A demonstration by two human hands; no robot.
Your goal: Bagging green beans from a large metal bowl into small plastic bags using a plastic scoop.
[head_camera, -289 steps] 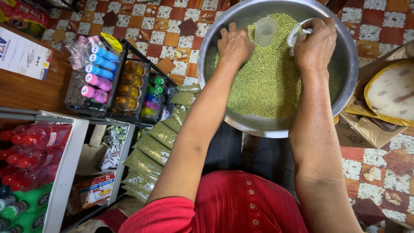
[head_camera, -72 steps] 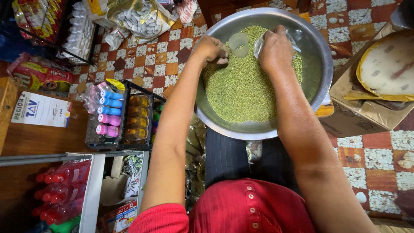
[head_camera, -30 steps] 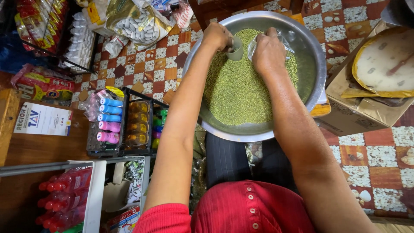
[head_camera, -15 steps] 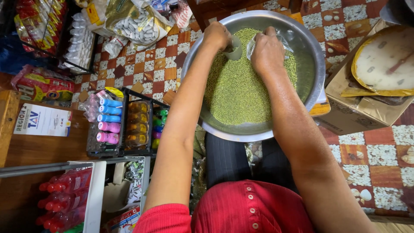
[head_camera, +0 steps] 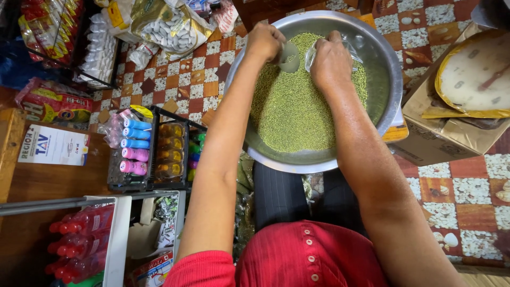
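Small clear plastic cup (head_camera: 289, 56) gripped in left hand (head_camera: 264, 41), tilted, mouth toward the clear plastic bag (head_camera: 330, 49) just beside it, over the far side of the steel basin (head_camera: 390, 79). Bag held open by right hand (head_camera: 330, 61), crumpled, looks partly filled, hard to tell. Green mung beans (head_camera: 295, 111) heaped in the basin, piled from the far rim down toward the near-left wall; right wall bare.

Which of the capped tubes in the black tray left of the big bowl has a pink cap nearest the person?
The lowest tube in the column, the pink-capped tube; another pink one sits just above it, and the blue-capped ones lie farther up.
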